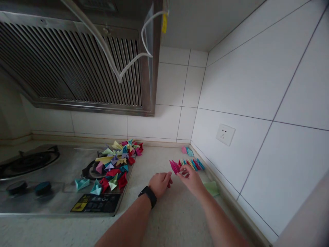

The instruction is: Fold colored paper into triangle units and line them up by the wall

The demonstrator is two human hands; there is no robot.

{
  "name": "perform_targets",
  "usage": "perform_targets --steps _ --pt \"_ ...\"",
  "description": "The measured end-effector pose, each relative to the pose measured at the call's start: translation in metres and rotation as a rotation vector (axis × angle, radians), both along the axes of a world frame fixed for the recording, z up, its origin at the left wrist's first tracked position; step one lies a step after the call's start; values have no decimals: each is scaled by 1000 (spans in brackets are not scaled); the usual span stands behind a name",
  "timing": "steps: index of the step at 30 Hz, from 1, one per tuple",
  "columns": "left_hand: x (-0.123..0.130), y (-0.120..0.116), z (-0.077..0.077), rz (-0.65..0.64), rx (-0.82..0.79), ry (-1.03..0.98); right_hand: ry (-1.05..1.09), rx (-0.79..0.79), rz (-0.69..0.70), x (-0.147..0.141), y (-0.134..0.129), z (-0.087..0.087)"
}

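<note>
Between the thumb and fingers of my right hand (190, 177) is a magenta folded paper piece (174, 167), tilted above the counter. My left hand (159, 184), with a black watch on its wrist, is closed just left of that piece. Its thumb and forefinger are together, and I cannot make out whether anything is in them. Behind my right hand stands a tight row of folded paper pieces (197, 164) in blue, red and yellow, partly hidden by my fingers. A sheet of green paper (211, 188) lies to the right of my right wrist.
Many-coloured origami boats (113, 173) are heaped over the right side of the gas stove (61, 202). Pink and light-blue paper pieces (189, 151) lie in the back corner. A range hood (115, 109) and a dangling white cable (102, 41) hang above. A wall socket (225, 134) is at right.
</note>
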State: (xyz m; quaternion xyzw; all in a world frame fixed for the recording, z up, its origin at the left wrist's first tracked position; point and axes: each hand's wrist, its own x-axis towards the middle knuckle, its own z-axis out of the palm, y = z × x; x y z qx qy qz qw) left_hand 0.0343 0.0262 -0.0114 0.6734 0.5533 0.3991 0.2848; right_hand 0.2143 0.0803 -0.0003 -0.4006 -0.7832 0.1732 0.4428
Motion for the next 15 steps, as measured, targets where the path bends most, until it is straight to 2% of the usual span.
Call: perform_targets --steps 5,8,12,15 --pt "-2 -1 5 -11 -11 98 12 -69 -38 0 3 11" --pt "-3 1 4 -11 -13 118 -27 -57 -98 4 20 23" --pt "-3 3 2 -22 -29 127 -216 -94 -212 15 71 44" --pt "-3 4 1 -27 -29 134 -378 -124 -420 22 120 55"
